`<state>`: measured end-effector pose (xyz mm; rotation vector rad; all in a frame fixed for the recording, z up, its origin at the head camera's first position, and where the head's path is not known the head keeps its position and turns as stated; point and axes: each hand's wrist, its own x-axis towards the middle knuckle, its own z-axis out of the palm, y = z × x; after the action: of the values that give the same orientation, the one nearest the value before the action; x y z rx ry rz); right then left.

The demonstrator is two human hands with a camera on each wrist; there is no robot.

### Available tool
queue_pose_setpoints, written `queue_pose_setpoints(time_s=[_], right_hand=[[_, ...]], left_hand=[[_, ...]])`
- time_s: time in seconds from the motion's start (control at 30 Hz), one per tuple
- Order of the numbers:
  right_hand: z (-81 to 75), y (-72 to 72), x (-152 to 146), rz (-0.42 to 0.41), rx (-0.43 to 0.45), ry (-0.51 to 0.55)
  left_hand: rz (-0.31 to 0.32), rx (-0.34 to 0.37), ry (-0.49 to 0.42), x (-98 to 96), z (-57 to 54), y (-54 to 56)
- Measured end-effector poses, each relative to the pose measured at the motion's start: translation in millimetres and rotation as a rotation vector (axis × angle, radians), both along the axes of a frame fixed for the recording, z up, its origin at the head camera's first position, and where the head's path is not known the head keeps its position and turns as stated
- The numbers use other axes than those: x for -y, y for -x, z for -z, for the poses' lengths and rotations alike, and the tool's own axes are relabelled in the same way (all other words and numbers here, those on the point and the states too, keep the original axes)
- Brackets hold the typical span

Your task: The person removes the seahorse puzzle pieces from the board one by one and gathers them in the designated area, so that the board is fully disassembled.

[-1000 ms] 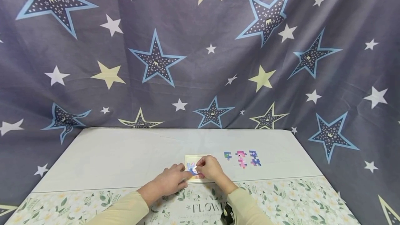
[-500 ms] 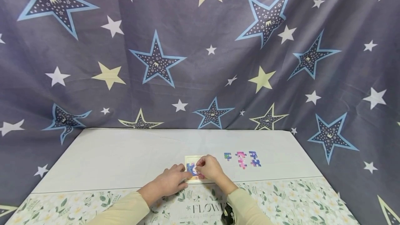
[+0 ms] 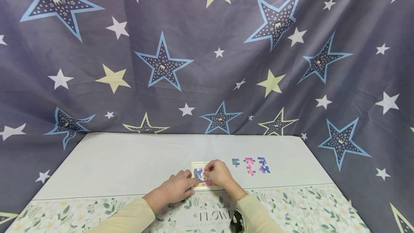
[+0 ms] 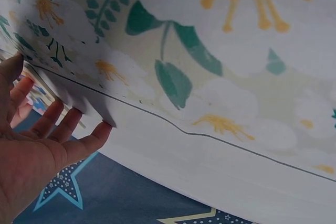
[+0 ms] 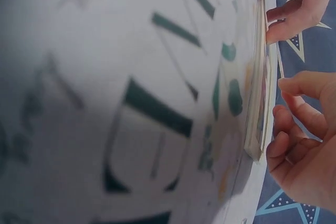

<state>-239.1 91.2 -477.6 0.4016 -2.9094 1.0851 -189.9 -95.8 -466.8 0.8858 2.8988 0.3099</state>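
Note:
A shallow puzzle tray [image 3: 196, 163] with a pale raised rim lies near the front of the white table area. Blue, pink and orange jigsaw pieces [image 3: 198, 174] lie inside it, partly covered by the hands. At the tray's left side rests my left hand [image 3: 177, 186], fingers loosely extended and thumb reaching over the lower left pieces. My right hand [image 3: 219, 174] is over the tray's right part. In the right wrist view, its thumb and index finger pinch a thin puzzle piece [image 5: 281, 67], seen edge-on just above the tray.
Right of the tray lie loose jigsaw pieces: a green-and-blue one [image 3: 235, 162], a pink group [image 3: 249, 165] and a blue group [image 3: 263, 165]. A flowered cloth [image 3: 129, 201] covers the table's front. A star-patterned curtain [image 3: 194, 92] hangs behind the table.
The pieces at the tray's left have shifted slightly right. Both hands stay nearly in place, with the right fingertips moving very little.

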Motion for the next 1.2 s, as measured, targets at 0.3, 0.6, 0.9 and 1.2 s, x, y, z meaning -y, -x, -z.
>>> queue_pose_setpoints(time_s=[0.3, 0.6, 0.9, 1.2], right_hand=[[1.2, 0.9, -3.3, -0.005, 0.002, -0.001], [2.2, 1.1, -7.5, -0.008, 0.0, -0.002], [2.7, 2.4, -13.0, 0.009, 0.012, 0.008], [0.7, 1.5, -17.6, 0.004, 0.002, 0.016]], left_hand=[[-0.003, 0.013, 0.003, -0.6, -1.5, 0.0], [-0.009, 0.019, 0.009, -0.7, -1.6, -0.3], [-0.014, 0.024, -0.002, -1.0, -3.4, 0.2], [-0.016, 0.034, -0.002, -0.6, -2.7, 1.1]])
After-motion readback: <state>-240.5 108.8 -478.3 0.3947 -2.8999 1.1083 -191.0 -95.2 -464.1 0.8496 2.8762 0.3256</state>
